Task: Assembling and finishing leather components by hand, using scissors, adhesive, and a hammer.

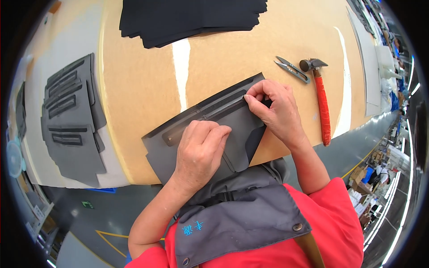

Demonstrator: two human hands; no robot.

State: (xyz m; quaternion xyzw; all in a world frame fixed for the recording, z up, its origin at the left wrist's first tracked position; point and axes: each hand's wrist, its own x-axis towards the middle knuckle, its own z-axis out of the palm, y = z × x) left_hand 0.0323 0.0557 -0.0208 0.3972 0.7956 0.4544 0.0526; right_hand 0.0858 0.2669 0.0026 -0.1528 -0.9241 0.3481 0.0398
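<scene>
A dark grey sheet-like panel (236, 138) with a black band along its far edge lies slantwise at the table's near edge. A narrow black strip (225, 108) runs along its upper part. Thumb and fingers of my right hand (279, 109) pinch the strip's right end, close to the panel's right corner. My left hand (199, 154) rests over the panel's middle, its thumb and fingertips pressed together; what they hold, if anything, cannot be made out. Below the right hand, the panel's lower right part curls and shows a darker side.
Small snips (292, 69) and a red-handled hammer (322, 102) lie right of the panel. A stack of black sheets (192, 20) sits at the far side. Grey panels with black strips (73, 120) are piled at left on the tan-covered table (129, 107).
</scene>
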